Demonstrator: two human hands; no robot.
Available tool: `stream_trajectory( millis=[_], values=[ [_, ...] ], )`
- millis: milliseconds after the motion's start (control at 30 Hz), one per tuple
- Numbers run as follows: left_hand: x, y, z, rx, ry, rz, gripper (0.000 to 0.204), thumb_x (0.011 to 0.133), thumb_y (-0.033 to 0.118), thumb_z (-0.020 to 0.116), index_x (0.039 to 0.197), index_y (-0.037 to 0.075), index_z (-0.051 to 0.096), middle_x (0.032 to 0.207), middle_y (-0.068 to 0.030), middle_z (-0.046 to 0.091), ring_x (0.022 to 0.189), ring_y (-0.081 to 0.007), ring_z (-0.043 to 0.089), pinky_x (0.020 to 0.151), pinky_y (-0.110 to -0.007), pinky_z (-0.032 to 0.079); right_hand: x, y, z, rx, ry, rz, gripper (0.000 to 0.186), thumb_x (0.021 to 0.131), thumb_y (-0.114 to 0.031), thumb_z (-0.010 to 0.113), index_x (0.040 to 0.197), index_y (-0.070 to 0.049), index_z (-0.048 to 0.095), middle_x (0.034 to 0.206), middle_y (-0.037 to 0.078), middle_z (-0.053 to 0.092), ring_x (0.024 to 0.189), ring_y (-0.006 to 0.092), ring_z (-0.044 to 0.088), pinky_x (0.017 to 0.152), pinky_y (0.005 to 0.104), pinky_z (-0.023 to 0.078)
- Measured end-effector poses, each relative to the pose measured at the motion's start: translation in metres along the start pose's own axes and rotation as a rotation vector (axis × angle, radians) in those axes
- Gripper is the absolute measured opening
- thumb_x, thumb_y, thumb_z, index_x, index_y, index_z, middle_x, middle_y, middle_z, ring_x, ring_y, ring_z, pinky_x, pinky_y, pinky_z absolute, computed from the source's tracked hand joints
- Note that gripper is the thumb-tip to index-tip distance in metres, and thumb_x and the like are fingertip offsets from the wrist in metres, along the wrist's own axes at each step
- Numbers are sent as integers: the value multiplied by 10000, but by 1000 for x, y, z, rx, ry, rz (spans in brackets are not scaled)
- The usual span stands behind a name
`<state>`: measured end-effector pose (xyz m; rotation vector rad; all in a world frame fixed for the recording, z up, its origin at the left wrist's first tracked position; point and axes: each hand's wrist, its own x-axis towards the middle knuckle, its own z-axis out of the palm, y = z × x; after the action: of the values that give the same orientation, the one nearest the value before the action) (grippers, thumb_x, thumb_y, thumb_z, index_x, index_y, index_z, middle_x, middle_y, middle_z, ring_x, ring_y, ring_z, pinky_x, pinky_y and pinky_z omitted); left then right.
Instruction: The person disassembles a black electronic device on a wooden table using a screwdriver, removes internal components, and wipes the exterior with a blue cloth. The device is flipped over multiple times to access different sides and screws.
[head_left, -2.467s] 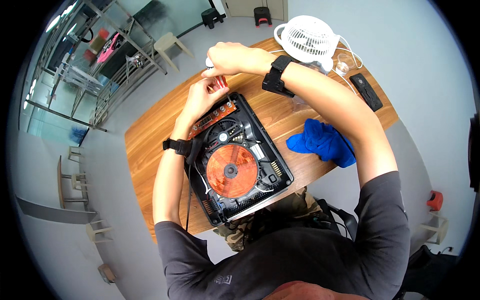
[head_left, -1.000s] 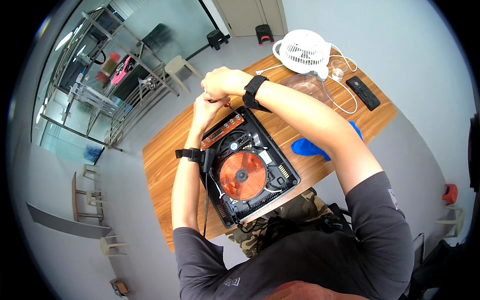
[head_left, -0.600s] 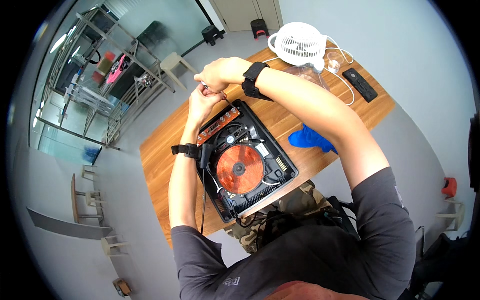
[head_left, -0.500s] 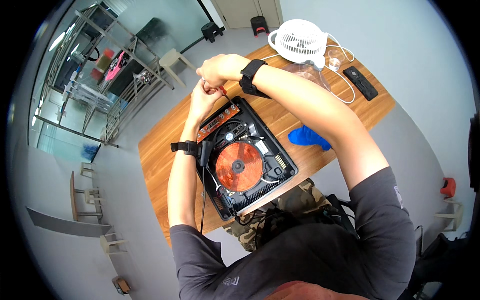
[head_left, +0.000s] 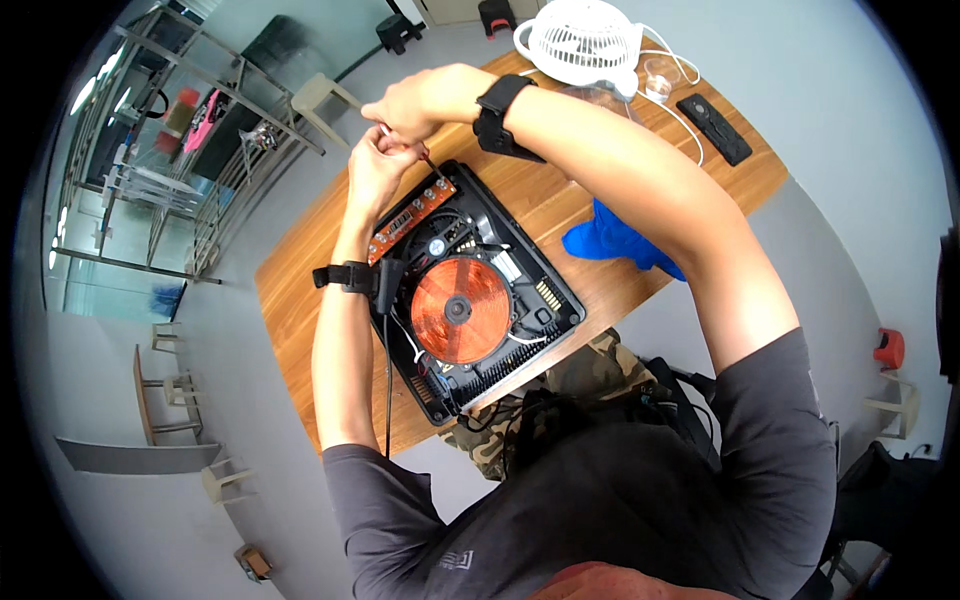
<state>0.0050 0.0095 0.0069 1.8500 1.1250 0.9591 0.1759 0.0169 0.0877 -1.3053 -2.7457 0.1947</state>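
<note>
An opened induction cooker lies on the wooden table, its round copper coil and wiring exposed. Along its far left side runs an orange-brown circuit board with several small round buttons. Over the board's far end, a screwdriver slants down, its thin shaft reaching the board. My left hand is closed around the screwdriver's lower handle. Above it, my right hand is curled round the top of the handle, with its fingertips partly hidden. A black power cord passes beside my left forearm.
At the table's far side stand a white fan with its cable and a small clear cup. A black rectangular device lies to the right. Blue cloth sits under my right forearm. Metal racks and stools stand beyond.
The whole view has shifted, so the table and cooker appear further up and left. Both hands stay on the screwdriver at the board's far end; less of its red handle shows now.
</note>
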Motion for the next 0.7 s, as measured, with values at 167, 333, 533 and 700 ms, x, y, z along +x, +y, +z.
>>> stream_trajectory(
  millis=[167,333,533,700],
  values=[
    [9,-8,7,23,-43,57,229,871,142,800,1026,11,692,897,-54,767,854,-101,707,831,-276,551,-6,-4,-8,-21,-45,109,388,930,-393,655,988,-24,759,953,186,767,898,363,745,775,467,589],
    [6,-4,11,127,-1,94,164,886,146,795,984,17,777,853,-43,793,843,-81,717,793,-240,539,-14,-1,-5,-86,43,99,385,910,-393,663,1001,-45,800,1010,187,765,957,318,738,818,425,573],
    [2,-10,-4,295,15,53,246,877,237,803,997,25,768,896,-37,787,829,-66,691,801,-261,535,-14,-10,-10,-90,60,62,406,926,-395,639,1020,-29,786,1045,208,756,985,342,732,847,442,567],
    [-5,-16,-14,492,36,66,372,842,366,808,1004,35,765,918,-105,789,884,-163,741,846,-324,550,-11,-16,-11,-110,30,23,424,939,-397,618,1035,-15,775,1073,226,749,1008,362,727,871,456,562]
  ],
)
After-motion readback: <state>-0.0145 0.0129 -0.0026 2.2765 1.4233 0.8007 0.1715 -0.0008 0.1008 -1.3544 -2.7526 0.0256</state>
